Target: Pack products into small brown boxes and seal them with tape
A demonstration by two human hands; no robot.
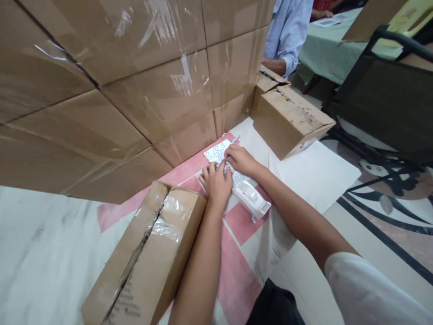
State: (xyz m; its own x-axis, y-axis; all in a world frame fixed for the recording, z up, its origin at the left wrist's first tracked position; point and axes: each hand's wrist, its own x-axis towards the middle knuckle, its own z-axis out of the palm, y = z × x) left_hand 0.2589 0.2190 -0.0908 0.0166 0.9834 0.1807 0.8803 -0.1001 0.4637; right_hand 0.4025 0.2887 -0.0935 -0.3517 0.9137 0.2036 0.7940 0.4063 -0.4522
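My left hand (215, 181) and my right hand (239, 159) meet over a small white printed sheet (216, 151) lying on a pink and white cloth (240, 271) on the floor. Both hands have their fingers curled and pinched together on a small shiny thing I cannot make out. A white plastic tool (251, 199) lies just right of my left wrist, touching neither palm as far as I can see.
A tall wall of taped cardboard boxes (135, 81) stands behind the sheet. One torn box (149, 257) lies by my left forearm, another (291, 119) at the right. A person in a blue shirt (287, 31) sits beyond. A dark chair (385, 99) stands right.
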